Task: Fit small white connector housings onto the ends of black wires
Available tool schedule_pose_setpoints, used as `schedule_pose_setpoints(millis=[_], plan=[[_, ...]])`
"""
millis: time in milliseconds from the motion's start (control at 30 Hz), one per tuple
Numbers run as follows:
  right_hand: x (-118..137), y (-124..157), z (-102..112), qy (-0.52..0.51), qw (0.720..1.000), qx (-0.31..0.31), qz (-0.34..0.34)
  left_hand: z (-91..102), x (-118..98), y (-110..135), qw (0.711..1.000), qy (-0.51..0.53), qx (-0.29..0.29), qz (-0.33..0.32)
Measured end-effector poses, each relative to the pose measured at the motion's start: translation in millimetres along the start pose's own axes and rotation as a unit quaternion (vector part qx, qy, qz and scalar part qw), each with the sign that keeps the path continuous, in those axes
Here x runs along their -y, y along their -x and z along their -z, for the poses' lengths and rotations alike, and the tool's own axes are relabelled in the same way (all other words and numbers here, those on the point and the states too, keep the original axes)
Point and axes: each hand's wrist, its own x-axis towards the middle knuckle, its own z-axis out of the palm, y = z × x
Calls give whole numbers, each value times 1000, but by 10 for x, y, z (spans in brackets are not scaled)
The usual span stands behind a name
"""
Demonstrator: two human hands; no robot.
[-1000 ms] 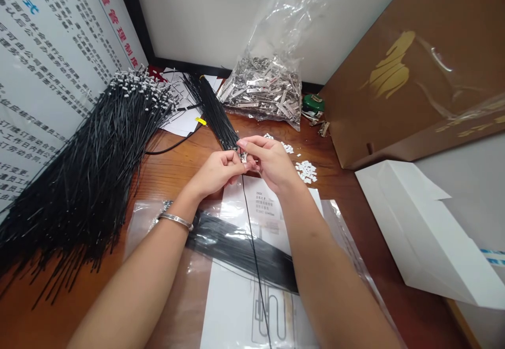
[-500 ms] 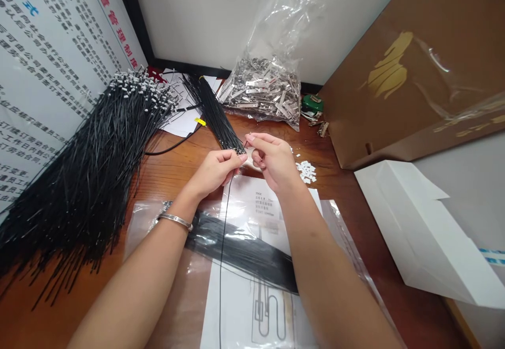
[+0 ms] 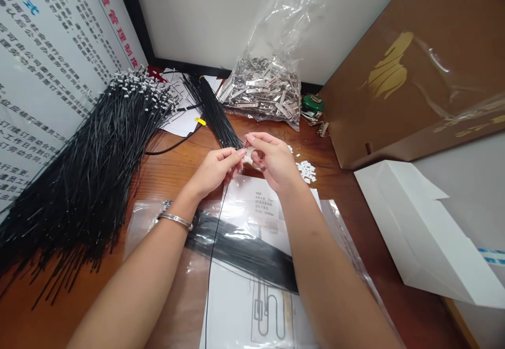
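My left hand (image 3: 221, 169) pinches a thin black wire (image 3: 213, 243) close to its upper end, and the wire hangs down toward me over the printed sheet (image 3: 236, 286). Just to the right, my right hand (image 3: 272, 159) is closed, thumb against forefinger, at the tip of the wire; the fingers hide most of what they grip there. Behind my fingertips lies a bundle of black wires (image 3: 219, 117) with bare ends toward me. Small white connectors (image 3: 306, 171) are scattered to the right of my right hand.
A large pile of black wires with white connector ends (image 3: 90, 170) fills the left side. Metal strips sit in a clear bag (image 3: 268, 88) at the back, with a green tape measure (image 3: 312, 102) beside it. A brown box (image 3: 410, 65) and white carton (image 3: 422, 228) stand right. A plastic bag of wires (image 3: 244, 249) lies in front.
The hanging part of the wire has swung to the left. My left fingertips have shifted slightly up; my right hand has hardly moved.
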Motion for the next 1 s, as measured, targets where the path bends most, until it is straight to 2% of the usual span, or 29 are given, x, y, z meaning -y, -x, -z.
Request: schedule_pose_setpoints(millis=[300, 567, 833, 1000], plan=[[-21, 3, 12, 8, 1000, 25, 2, -12, 5, -8, 999, 36, -21, 13], [-13, 12, 11, 17, 1000, -1, 5, 4, 31, -24, 999, 20, -37, -5], [3, -1, 9, 5, 1000, -23, 10, 7, 32, 7, 1000, -12, 5, 3], [5, -1, 2, 9, 999, -32, 12, 1, 54, 6, 999, -33, -9, 4]])
